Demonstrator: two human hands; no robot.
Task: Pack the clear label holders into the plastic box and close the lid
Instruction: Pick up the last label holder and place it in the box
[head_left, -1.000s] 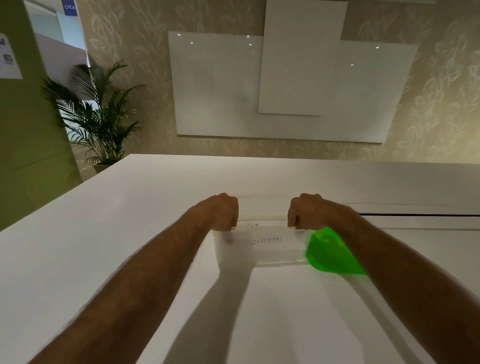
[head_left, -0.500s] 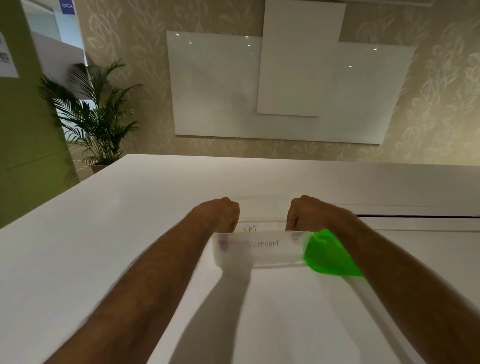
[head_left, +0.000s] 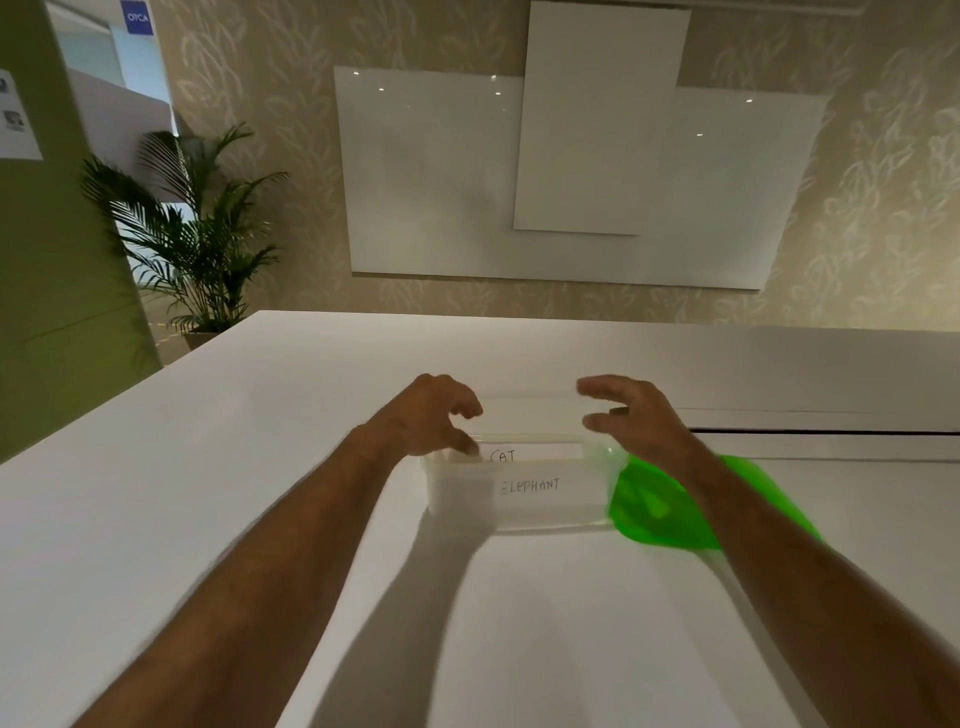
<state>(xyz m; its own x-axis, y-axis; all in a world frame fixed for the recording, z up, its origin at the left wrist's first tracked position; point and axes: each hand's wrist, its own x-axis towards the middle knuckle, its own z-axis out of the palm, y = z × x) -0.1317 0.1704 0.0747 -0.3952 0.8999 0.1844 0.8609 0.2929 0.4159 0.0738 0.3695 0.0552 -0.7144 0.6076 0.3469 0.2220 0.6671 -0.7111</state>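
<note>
Both hands are loose, fingers spread and curled: left hand (head_left: 434, 415) brushes the plastic box's (head_left: 519, 488) left rim, right hand (head_left: 631, 415) hovers above its right end. Label holders (head_left: 530, 486) reading CAT and ELEPHANT sit inside. Green lid (head_left: 660, 504) lies beside it on the tabletop (head_left: 208, 467).

White table (head_left: 260, 467) before a beige leaf-patterned wall (head_left: 260, 130) bearing overlapping white boards (head_left: 441, 182); potted palm (head_left: 197, 244) beyond the table's far left corner, beside a green partition (head_left: 62, 312).
</note>
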